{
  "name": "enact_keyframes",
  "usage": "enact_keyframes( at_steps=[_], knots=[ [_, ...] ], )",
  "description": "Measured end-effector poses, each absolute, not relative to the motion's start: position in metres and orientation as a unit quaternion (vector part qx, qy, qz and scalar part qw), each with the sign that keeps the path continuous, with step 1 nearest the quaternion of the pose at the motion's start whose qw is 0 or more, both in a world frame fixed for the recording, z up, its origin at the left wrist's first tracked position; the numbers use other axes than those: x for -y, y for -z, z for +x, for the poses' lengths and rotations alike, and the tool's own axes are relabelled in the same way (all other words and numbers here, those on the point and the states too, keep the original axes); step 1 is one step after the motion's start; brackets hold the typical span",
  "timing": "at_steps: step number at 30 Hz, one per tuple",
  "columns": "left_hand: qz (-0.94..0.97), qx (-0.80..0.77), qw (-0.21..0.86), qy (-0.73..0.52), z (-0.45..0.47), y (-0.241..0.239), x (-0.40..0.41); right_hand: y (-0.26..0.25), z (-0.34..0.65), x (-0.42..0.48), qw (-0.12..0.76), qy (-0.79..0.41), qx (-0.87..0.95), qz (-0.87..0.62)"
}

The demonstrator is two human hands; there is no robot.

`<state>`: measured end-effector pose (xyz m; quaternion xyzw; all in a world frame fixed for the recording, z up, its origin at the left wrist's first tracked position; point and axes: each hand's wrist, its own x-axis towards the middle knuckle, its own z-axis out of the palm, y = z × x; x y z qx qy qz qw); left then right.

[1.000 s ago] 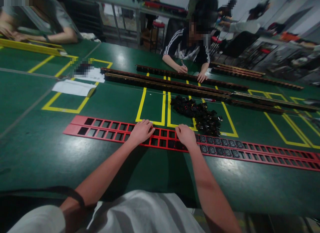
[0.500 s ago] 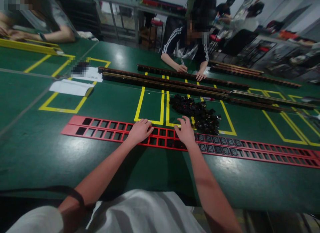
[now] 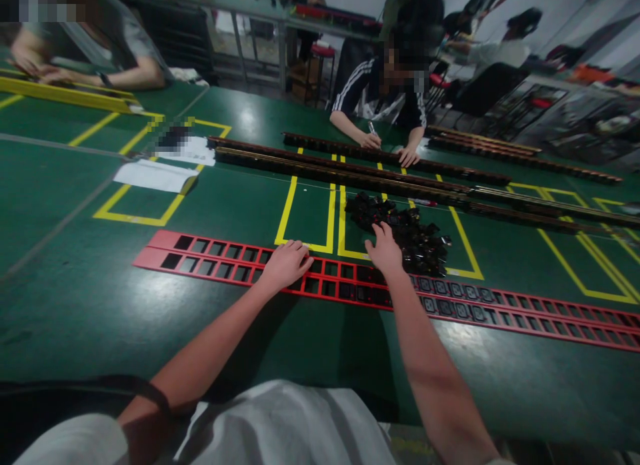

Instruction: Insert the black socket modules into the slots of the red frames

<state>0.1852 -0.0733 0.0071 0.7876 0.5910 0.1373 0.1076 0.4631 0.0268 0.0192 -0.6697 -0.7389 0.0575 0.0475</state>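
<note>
A long red slotted frame [image 3: 145, 253] lies across the green table in front of me, with two rows of rectangular openings. Black power sockets [image 3: 440, 287] sit in several openings right of its middle. My left hand [image 3: 286, 266] is on the frame left of centre, its bent fingers over the far edge and gripping it. Beyond the frame is a heap of loose black sockets [image 3: 423, 242]. Over the heap's near left side is my right hand [image 3: 387, 252], open, fingers apart and nothing visible in them. My right wrist hides part of the frame.
Long dark rails [image 3: 340, 172] lie across the table past the heap. Opposite me, a person [image 3: 370, 140] holds a pen over another rail. White paper [image 3: 155, 176] lies at left, near a yellow frame [image 3: 65, 95] where another person sits. Yellow tape [image 3: 330, 212] marks the tabletop.
My right hand has moved forward from the red frame to the heap of sockets. My left hand stays on the frame. The whole view has shifted slightly.
</note>
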Motion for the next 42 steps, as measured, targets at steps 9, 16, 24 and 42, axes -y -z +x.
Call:
enact_keyframes(
  at_steps=[9,16,24,42],
  knots=[
    [0.791,-0.587,0.103,-0.139,0.185,-0.006,0.073,-0.013,0.464,-0.018,0.087,-0.05,0.735,-0.671],
    [0.795,-0.584,0.088,-0.141,0.185,-0.004,0.073,-0.004,0.468,-0.021,0.156,-0.001,0.74,-0.654],
    [0.795,-0.584,0.088,-0.142,0.185,-0.004,0.074,-0.019,0.46,-0.015,0.096,-0.053,0.724,-0.681],
    [0.793,-0.586,0.089,-0.14,0.185,-0.006,0.074,-0.011,0.471,-0.008,0.148,-0.167,0.724,-0.652]
  ],
)
